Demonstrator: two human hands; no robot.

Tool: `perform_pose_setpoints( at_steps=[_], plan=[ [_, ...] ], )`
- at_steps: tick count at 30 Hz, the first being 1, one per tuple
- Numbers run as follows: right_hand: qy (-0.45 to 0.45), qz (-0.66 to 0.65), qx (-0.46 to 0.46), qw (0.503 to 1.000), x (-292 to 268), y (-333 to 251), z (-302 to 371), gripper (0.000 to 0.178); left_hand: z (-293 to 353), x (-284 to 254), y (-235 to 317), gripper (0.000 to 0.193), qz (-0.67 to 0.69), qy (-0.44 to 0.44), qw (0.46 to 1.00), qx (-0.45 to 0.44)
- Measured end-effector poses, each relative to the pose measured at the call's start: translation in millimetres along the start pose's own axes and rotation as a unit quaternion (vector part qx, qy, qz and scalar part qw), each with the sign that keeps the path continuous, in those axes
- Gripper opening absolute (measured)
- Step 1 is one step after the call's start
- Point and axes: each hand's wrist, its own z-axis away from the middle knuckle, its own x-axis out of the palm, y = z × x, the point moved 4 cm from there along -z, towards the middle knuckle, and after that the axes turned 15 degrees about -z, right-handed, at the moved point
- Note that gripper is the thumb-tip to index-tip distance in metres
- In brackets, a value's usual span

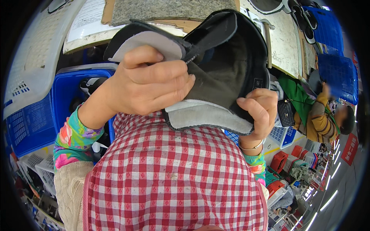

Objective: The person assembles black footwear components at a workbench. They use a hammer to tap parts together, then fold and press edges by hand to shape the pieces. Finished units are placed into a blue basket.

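Observation:
A black shoe upper (223, 73) with a dark brown lining is held up in front of my checked apron, its inside facing me. Pale grey padding shows on a flap at its upper left and along its lower edge. My left hand (154, 79) is closed on the left part of the upper, fingers curled near the grey flap. With thumb and bent fingers, my right hand (260, 109) grips the lower right edge, beside a small dark label. Some fingertips of both hands are hidden behind or within the material.
Beyond the upper is a worktable (283, 50) with a grey stone slab (162, 10), a hammer (268, 42) and finished-looking shoes (304, 21). A blue crate (63, 86) holding shoe parts stands at left, below a white basket (36, 50). Another person (323, 119) works at far right near blue crates (337, 77).

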Motion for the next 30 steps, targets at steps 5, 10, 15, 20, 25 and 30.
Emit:
perform_pose_setpoints(
  at_steps=[5,10,15,20,25,30],
  plan=[
    [0.003,0.02,0.011,1.0,5,-4,4,0.036,5,-7,2,0.013,0.094,-0.075,0.993,0.007],
    [0.023,0.03,0.023,0.999,12,7,11,0.033,3,-1,4,0.017,0.158,-0.146,0.977,-0.003],
    [0.084,0.05,0.137,0.986,20,23,41,0.029,5,11,15,0.035,0.157,-0.222,0.962,0.003],
    [-0.035,-0.122,0.283,0.951,18,45,35,0.032,12,38,32,0.027,0.242,-0.266,0.932,-0.034],
    [-0.267,0.101,0.21,0.935,1,48,11,0.029,2,76,55,0.015,0.279,-0.272,0.92,-0.034],
    [-0.177,0.058,0.123,0.975,26,55,30,0.016,-24,76,38,0.025,0.307,-0.349,0.876,-0.127]
  ],
)
